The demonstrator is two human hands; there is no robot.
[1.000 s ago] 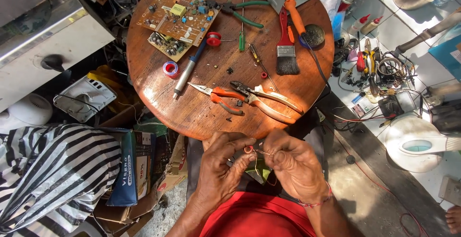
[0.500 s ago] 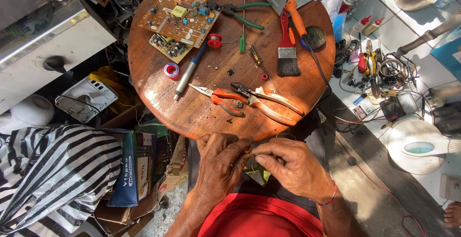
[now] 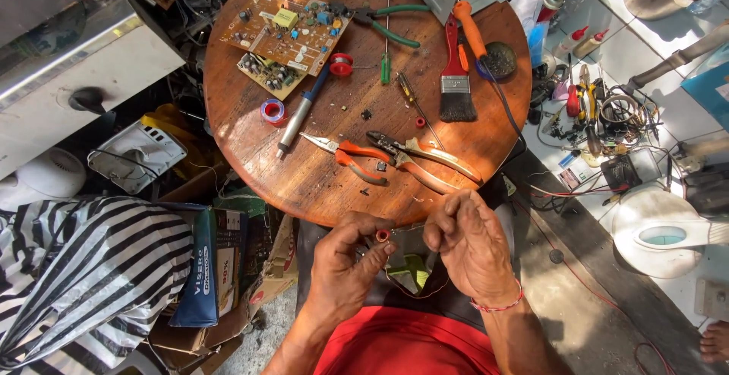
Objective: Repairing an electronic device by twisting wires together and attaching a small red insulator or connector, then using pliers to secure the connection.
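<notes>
While both hands sit just below the round wooden table (image 3: 304,177) edge, the left hand (image 3: 345,268) pinches a small red ring (image 3: 383,234) between thumb and fingertips. Right hand (image 3: 471,246) is curled loosely just beside it, fingertips bunched near the ring; whether they touch it I cannot tell. Orange-handled pliers (image 3: 357,158), a paintbrush (image 3: 456,90) and a circuit board (image 3: 285,33) lie on the table.

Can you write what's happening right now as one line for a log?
left hand: pinching small red spool | right hand: fingertips pinched beside spool | round wooden table: pliers, brush, circuit board
</notes>
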